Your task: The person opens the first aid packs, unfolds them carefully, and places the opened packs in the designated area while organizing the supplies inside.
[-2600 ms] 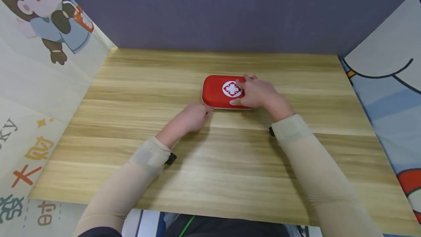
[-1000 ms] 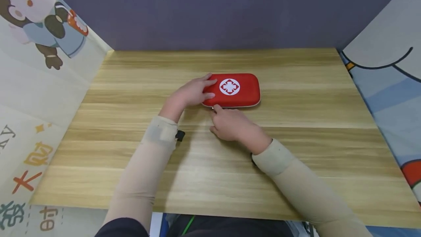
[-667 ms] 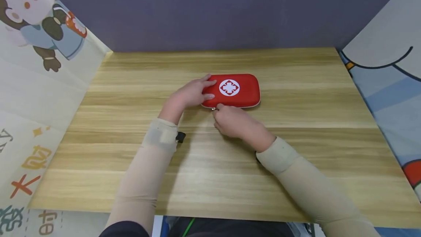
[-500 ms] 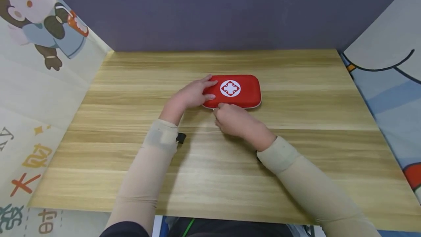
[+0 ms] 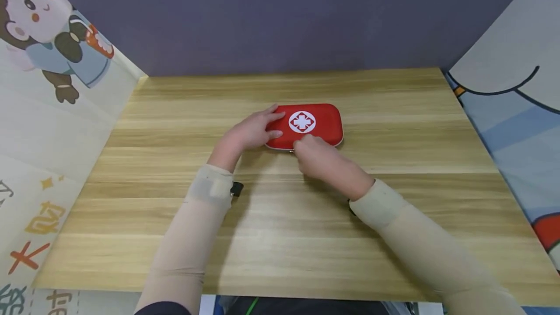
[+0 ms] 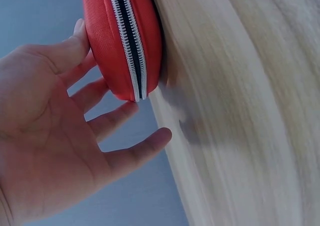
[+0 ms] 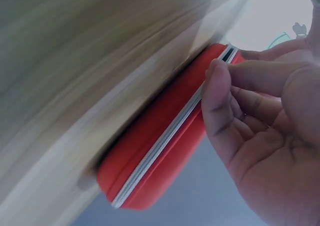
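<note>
A red zippered first-aid case (image 5: 325, 123) with a white cross emblem lies flat on the table. My left hand (image 5: 253, 131) rests on its left end, thumb and fingers spread over the lid. In the left wrist view the zipper teeth (image 6: 141, 61) stand apart at that end, with a dark gap between them. My right hand (image 5: 323, 158) is at the front edge, thumb and index finger pinched together at the zipper, the pull hidden between them. In the right wrist view the zipper (image 7: 165, 136) is closed along the stretch ahead of the fingertips (image 7: 218, 81).
The wood-grain table (image 5: 393, 237) stretches out around the case. A dark blue-grey panel (image 5: 280, 18) rises behind it. Printed cartoon panels stand on the left (image 5: 26, 125) and right (image 5: 516, 125).
Earlier my left hand was at the front-left corner and my right hand held the right end. My left hand then took the left end, and my right hand has slid rightward along the front zipper.
</note>
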Action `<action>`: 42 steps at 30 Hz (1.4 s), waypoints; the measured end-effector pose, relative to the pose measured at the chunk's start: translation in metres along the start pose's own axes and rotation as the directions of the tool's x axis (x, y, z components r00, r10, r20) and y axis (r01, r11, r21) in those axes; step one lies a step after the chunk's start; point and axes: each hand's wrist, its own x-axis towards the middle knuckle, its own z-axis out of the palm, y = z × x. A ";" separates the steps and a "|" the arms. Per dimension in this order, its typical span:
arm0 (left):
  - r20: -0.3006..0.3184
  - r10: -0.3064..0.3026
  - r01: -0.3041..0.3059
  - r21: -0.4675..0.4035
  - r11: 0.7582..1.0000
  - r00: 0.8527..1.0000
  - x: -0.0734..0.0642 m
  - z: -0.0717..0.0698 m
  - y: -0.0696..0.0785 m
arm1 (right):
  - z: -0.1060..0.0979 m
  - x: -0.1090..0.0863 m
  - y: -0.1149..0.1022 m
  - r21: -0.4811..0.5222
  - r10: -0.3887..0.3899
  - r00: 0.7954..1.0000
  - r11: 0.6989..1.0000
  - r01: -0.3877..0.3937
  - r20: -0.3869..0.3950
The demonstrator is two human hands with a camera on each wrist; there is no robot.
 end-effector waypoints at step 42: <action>0.008 -0.006 0.006 -0.001 1.000 1.000 -0.002 0.003 -0.003 | -0.010 -0.057 0.092 0.096 0.009 0.988 0.995 0.005 -0.152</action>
